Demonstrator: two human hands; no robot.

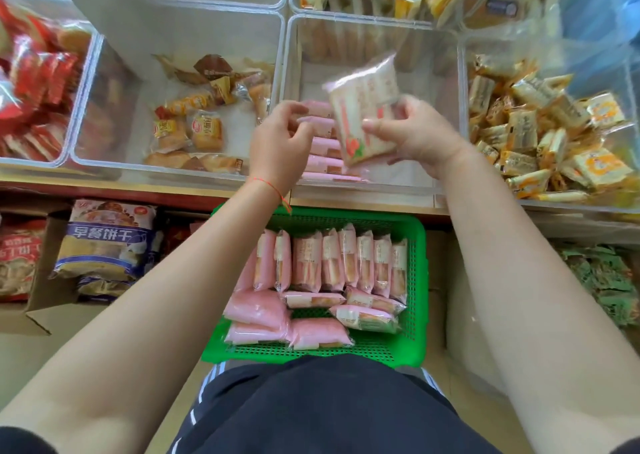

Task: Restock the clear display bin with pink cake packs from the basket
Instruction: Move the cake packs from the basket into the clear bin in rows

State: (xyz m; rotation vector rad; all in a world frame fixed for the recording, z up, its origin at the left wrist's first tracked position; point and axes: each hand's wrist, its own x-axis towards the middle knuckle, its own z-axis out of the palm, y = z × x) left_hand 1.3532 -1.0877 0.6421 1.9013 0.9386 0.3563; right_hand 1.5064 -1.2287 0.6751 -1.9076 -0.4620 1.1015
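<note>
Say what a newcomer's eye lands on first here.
The right hand holding a cake pack over the clear bin at centre, the left hand beside it with curled fingers. Below, the bright green basket half full of pink packs.

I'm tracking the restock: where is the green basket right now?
In the head view the green basket sits low at centre, below the shelf edge and the clear display bin, between the person's forearms, with pink cake packs inside.
</note>
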